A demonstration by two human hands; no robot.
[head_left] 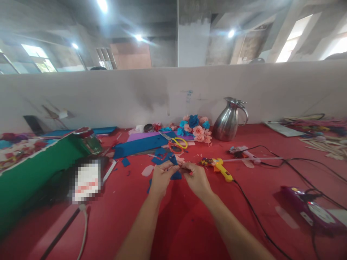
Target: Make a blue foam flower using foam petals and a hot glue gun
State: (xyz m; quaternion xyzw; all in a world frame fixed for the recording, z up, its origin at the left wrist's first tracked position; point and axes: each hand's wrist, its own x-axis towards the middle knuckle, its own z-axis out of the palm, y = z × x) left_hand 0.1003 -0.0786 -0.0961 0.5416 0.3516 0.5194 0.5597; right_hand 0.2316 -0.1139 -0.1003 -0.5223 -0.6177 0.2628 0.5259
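Near the middle of the red table, my left hand pinches a small curled piece of blue crepe paper that sticks up above the fingers. My right hand is right beside it, thumb and fingers pressed together; what they hold, if anything, is hidden. Just beyond the hands lie blue paper scraps and a pair of scissors with yellow and orange handles. A pale pink paper petal rests left of my left hand. To the right lies a yellow hot glue gun.
Behind are a blue paper strip, a bunch of pink and blue paper flowers and a steel jug. A pink glue gun, cables and a purple power strip lie right. A green box and jar stand left.
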